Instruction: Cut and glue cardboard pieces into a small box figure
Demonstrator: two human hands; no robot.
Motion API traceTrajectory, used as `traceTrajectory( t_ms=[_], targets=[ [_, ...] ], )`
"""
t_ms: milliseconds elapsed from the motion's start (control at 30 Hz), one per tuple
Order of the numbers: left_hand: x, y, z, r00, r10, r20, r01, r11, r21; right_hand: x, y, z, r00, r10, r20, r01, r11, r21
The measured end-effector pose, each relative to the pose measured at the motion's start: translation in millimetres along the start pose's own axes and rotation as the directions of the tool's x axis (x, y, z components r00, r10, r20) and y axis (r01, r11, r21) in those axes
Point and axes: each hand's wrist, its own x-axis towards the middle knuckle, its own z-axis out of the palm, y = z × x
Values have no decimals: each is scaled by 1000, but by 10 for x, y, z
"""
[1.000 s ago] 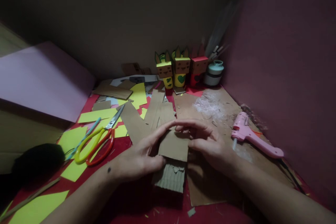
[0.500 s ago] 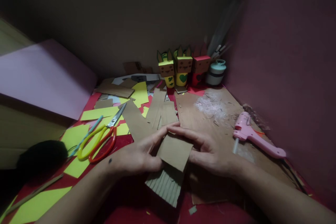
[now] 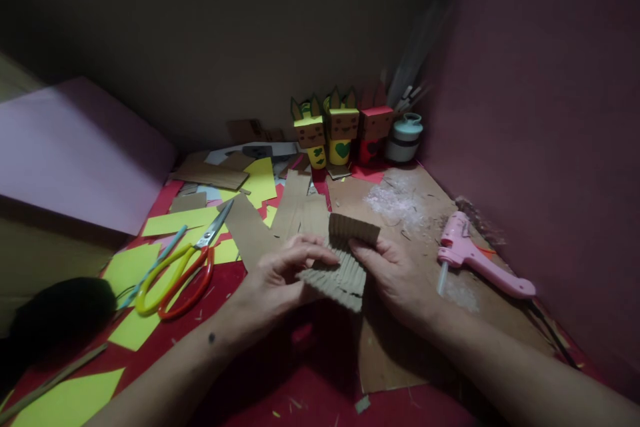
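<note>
A piece of corrugated cardboard (image 3: pixel 345 270) is held between both hands above the table, its ridged side facing me and its far end bent upward. My left hand (image 3: pixel 290 270) grips its left edge, fingers on top and thumb low at the side. On the other side my right hand (image 3: pixel 387 270) pinches it, the thumb pressed on the ridges and the other fingers behind. Left of my hands lie scissors (image 3: pixel 193 267) with one yellow and one red handle, blades apart. A pink glue gun (image 3: pixel 475 257) rests to the right, a glue stick beneath its front.
Three box-headed paper figures (image 3: pixel 343 127) stand at the back beside a light blue lidded container (image 3: pixel 405 137). Yellow paper (image 3: pixel 183 220) and cardboard strips (image 3: pixel 253 230) litter the left. A cardboard sheet (image 3: pixel 390 360) bears a tangle of clear strands (image 3: pixel 395 203). A purple wall (image 3: pixel 540 113) bounds the right.
The cardboard has been opened out from its folded shape, and its far flap now points up, showing ridges. My hands have moved apart from each other at the fingertips. The view has shifted slightly.
</note>
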Motion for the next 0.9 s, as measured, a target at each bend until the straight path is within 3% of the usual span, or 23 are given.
traceTrajectory(
  t_ms=[133, 233, 367, 533, 700, 900],
  targets=[
    [-36, -12, 119, 990, -65, -126, 65, 998, -6, -36, 88, 21, 996, 32, 87, -42, 992, 120],
    [-46, -17, 149, 984, -66, -165, 65, 998, -15, -51, 110, 18, 996, 39, 83, -51, 987, 155],
    [-42, -51, 135, 982, -86, -167, 81, 996, -38, -51, 63, 26, 990, 108, 88, -124, 972, 199],
    [-17, -102, 131, 971, -135, -196, 110, 985, -135, -44, 24, 62, 986, 78, 145, -119, 944, 307],
    [-29, -34, 173, 968, -118, -221, 73, 976, -204, -38, 108, 54, 979, 163, 120, -188, 955, 231],
    [-62, -4, 188, 982, -133, -133, 98, 965, -241, -42, 121, 66, 978, 160, 131, -182, 966, 182]
  ],
)
